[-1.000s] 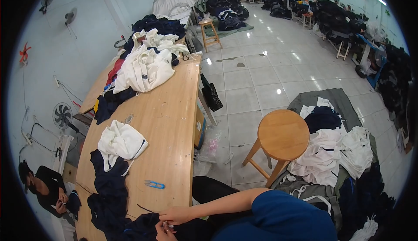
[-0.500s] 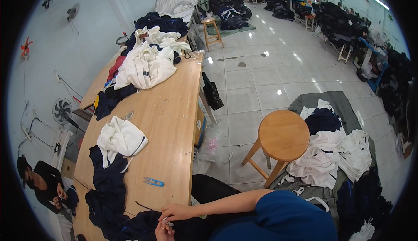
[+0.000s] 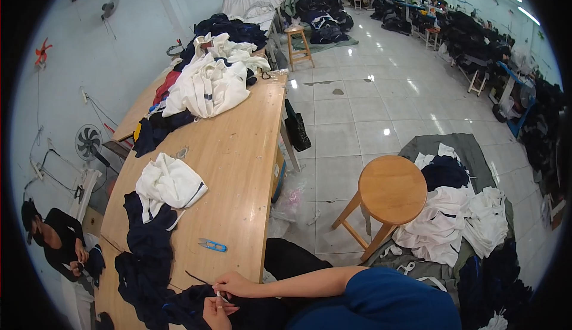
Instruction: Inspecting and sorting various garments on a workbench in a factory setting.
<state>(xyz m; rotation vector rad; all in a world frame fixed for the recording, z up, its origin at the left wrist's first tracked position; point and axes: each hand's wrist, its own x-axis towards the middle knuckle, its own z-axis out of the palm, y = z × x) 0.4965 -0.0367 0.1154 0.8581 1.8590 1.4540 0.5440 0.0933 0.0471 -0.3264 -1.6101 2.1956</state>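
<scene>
At the table (image 3: 232, 211), right hand (image 3: 234, 284) and left hand (image 3: 218, 314) pinch closed, apparently on one white piece (image 3: 223, 297). Navy cloth (image 3: 186, 306) lies beneath.

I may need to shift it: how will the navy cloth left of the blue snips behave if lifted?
The navy cloth is probably floppy, given its loose folds. Lifted from one end, it would likely sag, being strung out along the table. It might drag the white garment, which appears to overlap its far end.

On the table (image 3: 235, 151), a garment (image 3: 189, 307) lies near, snips (image 3: 213, 245) behind it, a clothes pile (image 3: 208, 85) far; the stool (image 3: 392, 190) stands right.
</scene>
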